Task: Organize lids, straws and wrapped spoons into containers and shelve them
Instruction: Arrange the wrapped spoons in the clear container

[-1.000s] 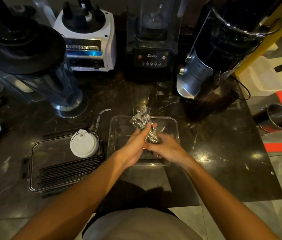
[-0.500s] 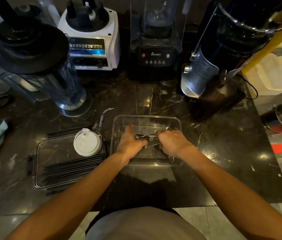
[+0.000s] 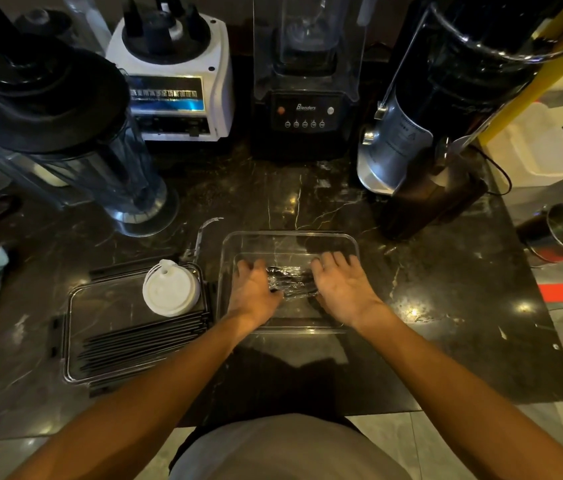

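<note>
Pressing flat, both open: left hand point(image 3: 254, 294) and right hand point(image 3: 342, 289) on wrapped spoons point(image 3: 292, 282) inside clear container point(image 3: 290, 235).

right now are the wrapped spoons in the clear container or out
In: the wrapped spoons lie flat on the clear container's floor, between both hands.

wrapped spoons point(image 3: 290, 284) went from raised above the clear container point(image 3: 349, 240) to lying flat on its floor — left hand point(image 3: 254, 294) and right hand point(image 3: 344, 289) have opened, palms down, flanking the bundle's ends.
</note>
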The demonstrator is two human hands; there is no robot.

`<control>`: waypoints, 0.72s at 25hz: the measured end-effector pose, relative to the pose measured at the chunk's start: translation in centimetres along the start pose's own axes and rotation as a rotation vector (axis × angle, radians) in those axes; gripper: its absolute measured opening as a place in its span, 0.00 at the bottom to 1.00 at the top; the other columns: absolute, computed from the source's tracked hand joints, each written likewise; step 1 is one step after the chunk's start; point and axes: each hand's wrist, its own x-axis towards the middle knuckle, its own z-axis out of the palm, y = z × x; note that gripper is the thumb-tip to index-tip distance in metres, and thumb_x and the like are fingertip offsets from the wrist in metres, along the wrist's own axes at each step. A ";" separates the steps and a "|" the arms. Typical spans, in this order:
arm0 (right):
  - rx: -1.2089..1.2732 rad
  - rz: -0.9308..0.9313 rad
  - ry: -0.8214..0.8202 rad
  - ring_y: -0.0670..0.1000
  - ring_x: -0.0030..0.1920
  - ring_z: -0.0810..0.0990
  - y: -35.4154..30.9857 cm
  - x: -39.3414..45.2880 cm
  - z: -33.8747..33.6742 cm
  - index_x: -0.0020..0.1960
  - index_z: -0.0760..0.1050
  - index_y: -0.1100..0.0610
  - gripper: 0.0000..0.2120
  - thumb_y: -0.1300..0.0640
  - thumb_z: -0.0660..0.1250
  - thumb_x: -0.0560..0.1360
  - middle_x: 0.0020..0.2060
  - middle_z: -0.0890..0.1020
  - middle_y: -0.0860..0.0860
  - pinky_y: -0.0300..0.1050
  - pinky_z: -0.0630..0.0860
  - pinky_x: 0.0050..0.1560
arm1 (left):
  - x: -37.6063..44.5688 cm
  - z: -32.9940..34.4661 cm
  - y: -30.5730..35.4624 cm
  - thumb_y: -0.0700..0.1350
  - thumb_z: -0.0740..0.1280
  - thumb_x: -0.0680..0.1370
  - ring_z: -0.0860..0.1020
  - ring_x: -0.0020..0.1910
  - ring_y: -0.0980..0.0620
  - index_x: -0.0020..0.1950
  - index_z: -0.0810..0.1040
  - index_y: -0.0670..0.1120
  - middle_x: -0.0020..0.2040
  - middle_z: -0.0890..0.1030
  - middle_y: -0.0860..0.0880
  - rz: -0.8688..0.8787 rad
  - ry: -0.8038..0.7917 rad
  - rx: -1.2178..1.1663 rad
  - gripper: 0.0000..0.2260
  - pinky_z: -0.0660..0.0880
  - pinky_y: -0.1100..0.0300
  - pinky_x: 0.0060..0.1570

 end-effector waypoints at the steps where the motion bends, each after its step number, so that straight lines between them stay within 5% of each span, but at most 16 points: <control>1: 0.000 0.019 0.039 0.59 0.67 0.73 0.0 -0.5 -0.1 0.71 0.71 0.60 0.25 0.58 0.70 0.76 0.66 0.76 0.58 0.55 0.70 0.67 | 0.1 0.1 0.0 0.48 0.75 0.76 0.67 0.72 0.44 0.73 0.71 0.47 0.72 0.66 0.44 0.013 0.008 0.026 0.27 0.66 0.54 0.71; 4: 0.276 0.070 -0.024 0.57 0.60 0.80 -0.4 -1.6 -0.3 0.62 0.77 0.57 0.12 0.55 0.68 0.80 0.56 0.81 0.54 0.50 0.76 0.57 | 0.5 0.4 0.2 0.52 0.73 0.77 0.68 0.73 0.42 0.75 0.70 0.49 0.74 0.68 0.46 0.047 0.021 0.185 0.28 0.71 0.47 0.71; 8: 0.547 0.104 -0.379 0.52 0.51 0.81 -1.0 -1.6 0.0 0.54 0.79 0.54 0.07 0.51 0.66 0.82 0.48 0.81 0.50 0.49 0.79 0.54 | 0.9 1.0 1.4 0.46 0.74 0.77 0.67 0.75 0.41 0.77 0.67 0.45 0.75 0.67 0.44 0.044 -0.020 0.085 0.30 0.69 0.48 0.74; 12: 0.565 0.140 -0.354 0.51 0.50 0.80 -0.9 -0.9 0.6 0.55 0.77 0.53 0.07 0.50 0.65 0.82 0.49 0.80 0.50 0.52 0.79 0.55 | 0.9 0.7 1.9 0.43 0.75 0.76 0.68 0.74 0.43 0.79 0.61 0.45 0.75 0.64 0.44 -0.046 -0.030 -0.087 0.35 0.70 0.48 0.74; 14: 0.535 0.139 -0.328 0.51 0.53 0.79 -0.9 -0.9 0.7 0.57 0.76 0.53 0.08 0.50 0.65 0.82 0.51 0.79 0.50 0.52 0.77 0.57 | 1.3 0.8 1.0 0.45 0.75 0.76 0.68 0.72 0.43 0.74 0.69 0.45 0.74 0.64 0.43 -0.091 -0.017 -0.058 0.28 0.70 0.48 0.74; 16: 0.536 0.142 -0.330 0.51 0.54 0.78 -0.9 -0.9 0.8 0.57 0.76 0.53 0.08 0.49 0.65 0.82 0.52 0.79 0.50 0.51 0.76 0.58 | 1.5 0.9 0.2 0.47 0.74 0.77 0.75 0.64 0.47 0.63 0.78 0.45 0.69 0.71 0.43 -0.118 -0.036 -0.053 0.16 0.77 0.52 0.66; 18: 0.540 0.150 -0.325 0.52 0.54 0.78 -1.1 -0.9 0.8 0.57 0.76 0.53 0.09 0.49 0.65 0.82 0.53 0.78 0.50 0.50 0.76 0.58 | 1.6 1.2 0.1 0.46 0.71 0.79 0.81 0.49 0.52 0.54 0.80 0.46 0.57 0.81 0.43 -0.114 -0.080 -0.096 0.06 0.80 0.60 0.45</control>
